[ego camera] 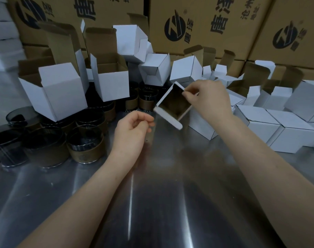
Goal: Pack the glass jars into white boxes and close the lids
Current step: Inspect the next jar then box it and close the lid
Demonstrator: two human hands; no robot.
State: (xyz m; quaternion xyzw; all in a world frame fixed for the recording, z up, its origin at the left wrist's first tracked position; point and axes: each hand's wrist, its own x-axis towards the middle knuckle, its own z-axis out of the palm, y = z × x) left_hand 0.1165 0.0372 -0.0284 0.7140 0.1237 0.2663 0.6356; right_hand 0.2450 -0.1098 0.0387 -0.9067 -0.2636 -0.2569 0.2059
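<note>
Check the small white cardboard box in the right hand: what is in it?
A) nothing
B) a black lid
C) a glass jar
A: the small white cardboard box, pinched by the right hand, tilts its open mouth toward the camera, showing only bare brown inner walls.

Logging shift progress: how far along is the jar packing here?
Done: closed white boxes are clustered on the right of the steel table. In hand: the right hand pinches the rim of a tilted open box with nothing visible inside; the left hand holds nothing. Left: many glass jars stand unpacked on the left, with more unclosed boxes behind them.
</note>
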